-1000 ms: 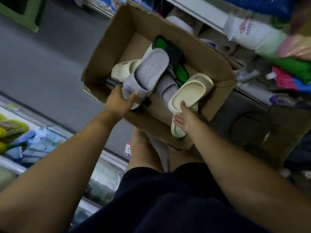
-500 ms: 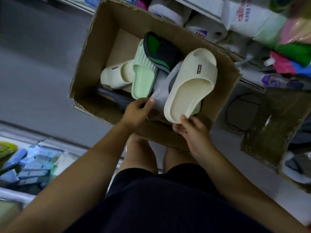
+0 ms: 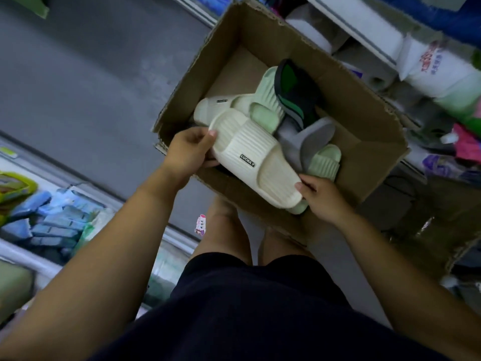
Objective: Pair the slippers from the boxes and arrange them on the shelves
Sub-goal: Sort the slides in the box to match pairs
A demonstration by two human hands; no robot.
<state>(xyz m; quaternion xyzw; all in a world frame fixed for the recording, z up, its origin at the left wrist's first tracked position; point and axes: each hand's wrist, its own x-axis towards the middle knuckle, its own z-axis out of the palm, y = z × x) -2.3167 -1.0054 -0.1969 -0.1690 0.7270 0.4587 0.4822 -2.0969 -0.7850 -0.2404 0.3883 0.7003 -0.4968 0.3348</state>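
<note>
An open cardboard box [image 3: 359, 110] stands on the floor in front of me with several slippers in it. Above its near edge I hold a cream ribbed slipper [image 3: 250, 149] with a black label. My left hand [image 3: 190, 152] grips its toe end and my right hand [image 3: 320, 196] grips its heel end. A second cream slipper [image 3: 210, 108] lies in the box at the left. Beside it are a pale green slipper [image 3: 268, 105], a black and green slipper [image 3: 294, 92], a grey slipper [image 3: 309, 142] and another pale green slipper [image 3: 325, 160] under my right hand.
Shelves [image 3: 364, 24] with packaged goods run along the top right. A lower shelf [image 3: 49, 225] at the left holds blue packets. Grey floor [image 3: 86, 82] lies left of the box. A flattened cardboard piece [image 3: 442, 230] lies at the right. My legs stand just behind the box.
The cream slipper swung from pointing up-right to lying across the box's near edge. My left hand left the grey slipper and took the cream slipper's toe end.
</note>
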